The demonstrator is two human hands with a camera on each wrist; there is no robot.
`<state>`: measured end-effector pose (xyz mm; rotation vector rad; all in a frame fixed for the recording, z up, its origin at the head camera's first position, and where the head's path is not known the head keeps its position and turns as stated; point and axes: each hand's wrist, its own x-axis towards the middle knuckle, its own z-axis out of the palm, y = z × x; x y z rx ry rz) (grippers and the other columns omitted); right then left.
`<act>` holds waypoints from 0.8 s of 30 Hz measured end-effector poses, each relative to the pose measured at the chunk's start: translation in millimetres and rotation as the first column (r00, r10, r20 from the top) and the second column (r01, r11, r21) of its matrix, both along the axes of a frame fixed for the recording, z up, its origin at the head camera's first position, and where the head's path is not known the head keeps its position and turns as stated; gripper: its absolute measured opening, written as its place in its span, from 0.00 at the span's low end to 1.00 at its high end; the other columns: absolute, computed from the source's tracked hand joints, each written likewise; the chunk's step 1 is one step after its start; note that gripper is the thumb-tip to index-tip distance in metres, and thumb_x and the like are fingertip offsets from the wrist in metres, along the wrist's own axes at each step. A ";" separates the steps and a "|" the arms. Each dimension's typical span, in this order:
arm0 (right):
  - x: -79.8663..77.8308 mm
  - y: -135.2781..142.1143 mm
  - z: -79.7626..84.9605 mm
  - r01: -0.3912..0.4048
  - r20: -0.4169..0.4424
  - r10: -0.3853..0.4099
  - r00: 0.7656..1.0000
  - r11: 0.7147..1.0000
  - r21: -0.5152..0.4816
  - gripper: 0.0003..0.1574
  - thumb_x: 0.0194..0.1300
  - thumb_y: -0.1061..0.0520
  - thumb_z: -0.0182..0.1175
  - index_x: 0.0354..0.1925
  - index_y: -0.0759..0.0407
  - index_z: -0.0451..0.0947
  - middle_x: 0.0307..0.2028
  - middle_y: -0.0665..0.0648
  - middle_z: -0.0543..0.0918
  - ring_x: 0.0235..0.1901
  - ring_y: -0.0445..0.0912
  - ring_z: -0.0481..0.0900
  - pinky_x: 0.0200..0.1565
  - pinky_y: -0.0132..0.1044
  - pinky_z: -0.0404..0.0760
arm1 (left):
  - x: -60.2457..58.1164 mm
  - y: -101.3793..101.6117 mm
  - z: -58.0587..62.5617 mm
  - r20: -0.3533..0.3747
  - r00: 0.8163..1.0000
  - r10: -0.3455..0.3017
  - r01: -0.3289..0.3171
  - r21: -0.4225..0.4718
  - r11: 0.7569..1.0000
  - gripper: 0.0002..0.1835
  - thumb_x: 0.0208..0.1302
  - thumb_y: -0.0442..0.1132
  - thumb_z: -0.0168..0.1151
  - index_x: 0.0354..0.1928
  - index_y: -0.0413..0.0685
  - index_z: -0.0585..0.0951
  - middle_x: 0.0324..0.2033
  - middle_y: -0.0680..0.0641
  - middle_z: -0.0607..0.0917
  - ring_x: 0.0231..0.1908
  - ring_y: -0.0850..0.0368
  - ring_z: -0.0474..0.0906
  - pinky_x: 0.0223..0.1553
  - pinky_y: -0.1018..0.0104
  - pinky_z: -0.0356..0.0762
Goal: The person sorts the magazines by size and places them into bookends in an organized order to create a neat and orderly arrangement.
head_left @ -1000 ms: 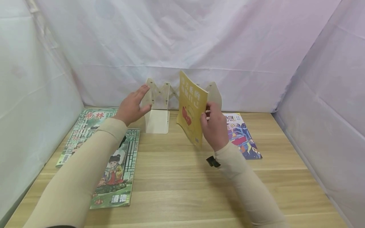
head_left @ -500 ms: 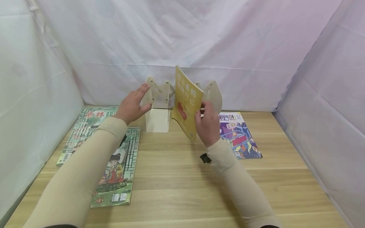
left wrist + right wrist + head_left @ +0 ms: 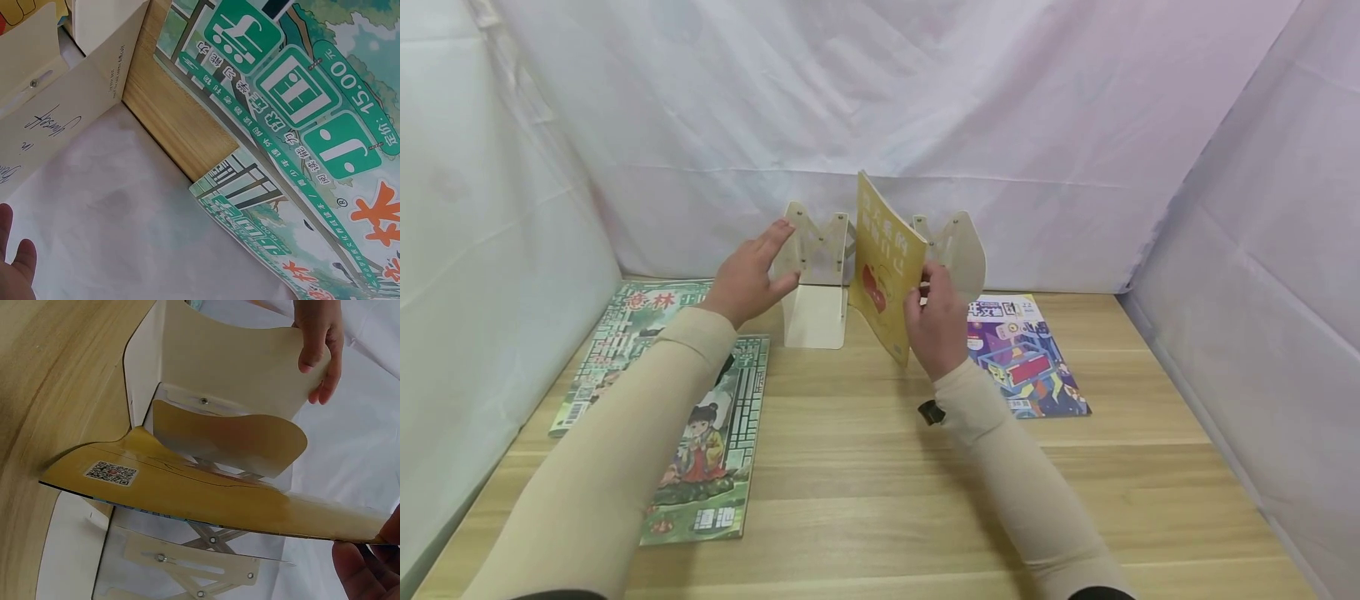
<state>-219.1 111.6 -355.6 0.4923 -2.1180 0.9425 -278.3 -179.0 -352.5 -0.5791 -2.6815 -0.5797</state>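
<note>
My right hand (image 3: 937, 323) pinches the near edge of a thin yellow magazine (image 3: 882, 279) with a red picture on its cover. The magazine stands upright and angled, between the middle plates of a cream expandable bookend (image 3: 815, 317). In the right wrist view its lower corner bends against the table, below a QR code (image 3: 111, 473). My left hand (image 3: 751, 273) is at the bookend's left end panel, fingers straight and thumb apart. The right wrist view shows that thumb overlapping the panel's upper edge (image 3: 244, 362). Handwriting marks the panel's outer face in the left wrist view.
Two green magazines, one (image 3: 703, 467) in front and one (image 3: 595, 358) behind, lie partly under my left forearm. A purple magazine (image 3: 1026, 358) lies flat at the right. White cloth walls (image 3: 880, 100) surround the wooden table (image 3: 850, 483) at the back and sides.
My right hand has moved left and slightly back with the yellow magazine, bringing it between the bookend's middle plates. More of the purple magazine shows. My left hand has stayed in place.
</note>
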 end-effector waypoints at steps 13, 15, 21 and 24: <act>-5.2 -12.6 -5.5 -0.027 -0.013 0.027 1.000 1.000 -0.002 0.13 0.65 0.69 0.54 0.49 0.70 0.69 0.41 0.66 0.83 0.37 0.54 0.85 0.37 0.44 0.87 | 3.2 -1.2 2.5 0.013 1.000 0.005 -0.005 0.001 1.000 0.40 0.66 0.48 0.62 0.76 0.45 0.59 0.76 0.45 0.57 0.63 0.32 0.67 0.60 0.38 0.69; -5.1 -15.9 -5.6 -0.024 -0.013 0.024 1.000 1.000 0.004 0.13 0.66 0.69 0.54 0.49 0.70 0.70 0.41 0.66 0.83 0.38 0.54 0.85 0.38 0.43 0.87 | 3.2 -1.1 2.6 0.016 1.000 0.006 -0.006 -0.002 1.000 0.40 0.66 0.48 0.62 0.76 0.46 0.59 0.76 0.45 0.57 0.64 0.32 0.67 0.61 0.38 0.69; -5.9 -24.2 -6.3 -0.022 0.006 0.022 1.000 1.000 0.009 0.13 0.66 0.69 0.53 0.50 0.70 0.70 0.41 0.65 0.82 0.37 0.53 0.85 0.37 0.42 0.87 | 2.8 -0.1 2.3 0.024 1.000 0.007 -0.007 -0.004 1.000 0.40 0.67 0.48 0.62 0.76 0.46 0.59 0.76 0.45 0.57 0.65 0.33 0.66 0.62 0.38 0.67; -6.5 -27.1 -5.7 -0.028 0.019 0.028 0.999 1.000 0.005 0.14 0.66 0.68 0.53 0.50 0.70 0.70 0.41 0.65 0.82 0.37 0.52 0.85 0.36 0.42 0.86 | 2.3 0.2 1.9 0.021 1.000 0.005 -0.005 -0.003 1.000 0.40 0.67 0.48 0.62 0.76 0.46 0.59 0.76 0.45 0.57 0.64 0.33 0.67 0.62 0.38 0.68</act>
